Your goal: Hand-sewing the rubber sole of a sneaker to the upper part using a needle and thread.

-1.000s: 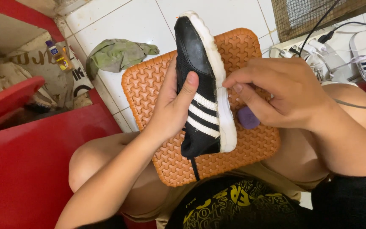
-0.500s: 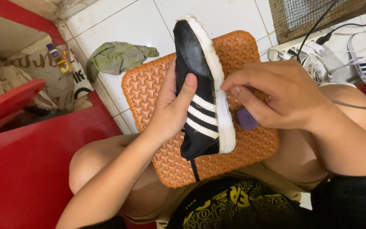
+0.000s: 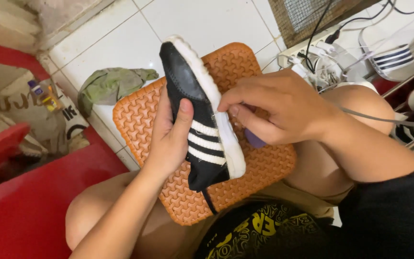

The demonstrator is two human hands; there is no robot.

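A red surface (image 3: 29, 211) filled the lower left corner, and white floor tiles (image 3: 202, 19) spread across the top of the view. On the person's lap lay an orange rubber mat (image 3: 245, 192) with a raised interlocking pattern, tilted so that one corner pointed toward the tiles. Held on its side over that mat was a black shoe (image 3: 195, 124), with a white sole running along its right edge, three white stripes across its side and a dark lace end dangling from its lower end onto the mat.

The left hand (image 3: 171, 136) gripped the shoe from the left, fingers wrapped behind it and the thumb pressed flat on the black upper just above the stripes. The right hand (image 3: 283, 108) rested against the sole edge, its thumb and forefinger pinched tightly together on something thin and pale, too small to make out, right where sole met upper. A purple object (image 3: 254, 140) showed under that hand, mostly hidden.

At upper right, a white power strip (image 3: 307, 60) held several plugs with dark cables running off. Beside it a striped white shoe (image 3: 398, 60) sat on a rack. A crumpled green cloth (image 3: 111, 84) lay on the tiles left of the mat, and a small bottle (image 3: 41, 95) stood further left among pale bags.
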